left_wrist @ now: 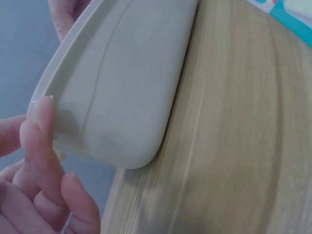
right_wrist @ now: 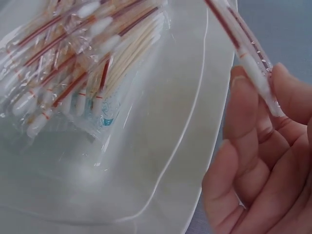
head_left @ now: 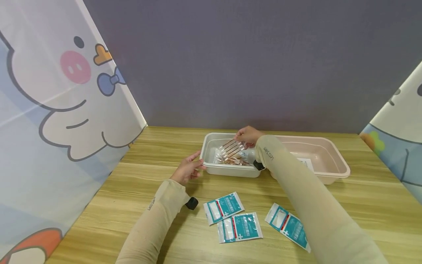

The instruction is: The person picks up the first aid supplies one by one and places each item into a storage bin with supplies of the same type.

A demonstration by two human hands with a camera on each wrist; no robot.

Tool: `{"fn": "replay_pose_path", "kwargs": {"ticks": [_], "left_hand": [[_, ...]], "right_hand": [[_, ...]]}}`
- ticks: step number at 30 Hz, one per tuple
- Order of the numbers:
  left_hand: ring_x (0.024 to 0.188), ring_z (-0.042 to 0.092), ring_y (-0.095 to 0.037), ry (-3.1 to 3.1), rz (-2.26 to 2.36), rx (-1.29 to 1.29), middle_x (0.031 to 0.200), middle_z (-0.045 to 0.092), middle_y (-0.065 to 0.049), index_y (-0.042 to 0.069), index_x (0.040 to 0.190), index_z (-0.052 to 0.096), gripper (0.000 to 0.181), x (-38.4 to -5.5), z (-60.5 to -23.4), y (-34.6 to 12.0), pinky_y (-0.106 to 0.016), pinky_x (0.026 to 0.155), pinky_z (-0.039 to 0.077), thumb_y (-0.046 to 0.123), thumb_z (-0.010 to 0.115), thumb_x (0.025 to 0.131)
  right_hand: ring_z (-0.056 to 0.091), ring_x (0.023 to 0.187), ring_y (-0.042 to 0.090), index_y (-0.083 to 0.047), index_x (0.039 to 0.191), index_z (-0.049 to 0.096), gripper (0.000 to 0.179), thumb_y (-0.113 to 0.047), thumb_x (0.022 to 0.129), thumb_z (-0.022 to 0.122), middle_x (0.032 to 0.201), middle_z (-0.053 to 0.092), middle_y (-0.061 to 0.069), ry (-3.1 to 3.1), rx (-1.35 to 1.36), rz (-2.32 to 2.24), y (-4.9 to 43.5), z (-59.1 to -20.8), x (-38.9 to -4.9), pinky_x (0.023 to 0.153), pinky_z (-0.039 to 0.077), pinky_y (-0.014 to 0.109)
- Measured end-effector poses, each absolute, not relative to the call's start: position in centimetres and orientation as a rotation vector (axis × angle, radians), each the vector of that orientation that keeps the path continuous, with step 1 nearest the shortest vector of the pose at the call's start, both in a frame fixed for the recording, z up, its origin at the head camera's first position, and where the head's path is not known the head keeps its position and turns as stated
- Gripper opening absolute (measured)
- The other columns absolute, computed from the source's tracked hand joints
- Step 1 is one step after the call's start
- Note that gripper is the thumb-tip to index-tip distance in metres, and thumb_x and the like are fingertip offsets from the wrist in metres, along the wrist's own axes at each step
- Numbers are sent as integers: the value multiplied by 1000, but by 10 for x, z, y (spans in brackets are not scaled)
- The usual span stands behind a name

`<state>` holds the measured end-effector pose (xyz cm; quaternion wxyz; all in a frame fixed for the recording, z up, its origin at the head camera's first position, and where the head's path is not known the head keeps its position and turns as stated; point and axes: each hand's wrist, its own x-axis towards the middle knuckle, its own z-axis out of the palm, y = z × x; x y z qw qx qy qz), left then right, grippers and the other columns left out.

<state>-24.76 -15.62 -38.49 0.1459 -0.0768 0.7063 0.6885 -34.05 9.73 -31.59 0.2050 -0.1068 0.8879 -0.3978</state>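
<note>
Over the white plastic basin (head_left: 227,170), my right hand (head_left: 249,135) pinches one end of a clear packet of cotton swabs (head_left: 232,149) with brown liquid in their tubes. In the right wrist view, thumb and fingers grip the white tips of that packet (right_wrist: 246,58). More bagged cotton swabs (right_wrist: 63,63), some with brown tubes and some with plain wooden sticks, lie in the basin below. At the basin's left end, my left hand (head_left: 188,168) holds the rim; the left wrist view shows a fingertip (left_wrist: 45,109) against its outer side.
A pink plastic basin (head_left: 329,154) stands to the right, with a white packet (head_left: 306,163) inside, partly behind my right sleeve. Nearer me on the wooden table (head_left: 132,190) lie teal-and-white dressing packets (head_left: 227,207), two overlapping and one by my right forearm. A grey wall (head_left: 230,66) rises behind.
</note>
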Motion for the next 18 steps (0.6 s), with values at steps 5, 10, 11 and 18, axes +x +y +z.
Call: {"fn": "replay_pose_path", "kwargs": {"ticks": [5,10,11,18], "left_hand": [[41,48,-5,2033,1984,-213,70,66,3,16,149,35,53,-247,-385,-156,-20,46,38,15,53,100],[42,48,-5,2028,1979,-204,70,66,4,16,150,34,54,-248,-386,-157,-20,46,38,16,53,100],[42,48,-5,2028,1980,-206,70,66,4,17,150,34,54,-248,-386,-157,-20,46,38,16,53,100],[42,48,-6,2036,1954,-200,71,67,3,17,150,33,53,-248,-384,-156,-19,46,37,15,51,100]], "right_hand": [[54,48,8,-2,98,62,24,-25,97,59,64,53,-2,2492,-296,-1044,100,-319,-342,46,38,22],[61,56,14,-3,99,63,24,-26,97,58,66,56,0,2500,-298,-949,108,-322,-347,51,44,29],[62,58,15,-3,101,63,24,-26,97,58,68,58,2,2499,-292,-941,110,-323,-348,53,46,30],[59,62,12,0,113,59,28,-22,97,57,84,63,9,2510,-286,-929,134,-328,-338,52,44,25]]}}
